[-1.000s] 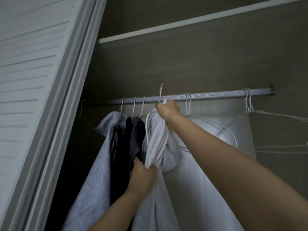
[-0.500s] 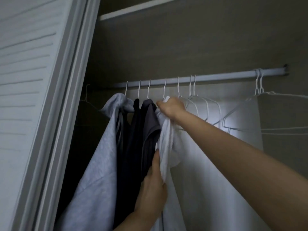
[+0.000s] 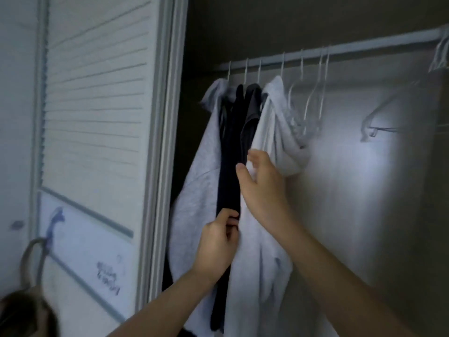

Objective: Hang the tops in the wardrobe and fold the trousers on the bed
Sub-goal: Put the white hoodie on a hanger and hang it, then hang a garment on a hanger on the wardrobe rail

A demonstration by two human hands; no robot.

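A white top (image 3: 272, 132) hangs on a wire hanger from the wardrobe rail (image 3: 340, 48). To its left hang a dark top (image 3: 233, 147) and a light grey top (image 3: 204, 147). My right hand (image 3: 262, 183) is on the white top's left edge at mid height, thumb and fingers around the fabric. Lower down, my left hand (image 3: 218, 246) pinches the same edge with curled fingers. Neither the trousers nor the bed is in view.
Several bare white wire hangers (image 3: 313, 93) hang on the rail right of the tops, more at the far right (image 3: 439, 57). A white louvred wardrobe door (image 3: 97, 117) stands to the left. Pale wardrobe back wall (image 3: 364, 190) fills the right.
The hanger hook went onto the rail. My right hand let go of the hanger top and dropped to the white top's edge; my left hand moved lower. The view swung left and down.
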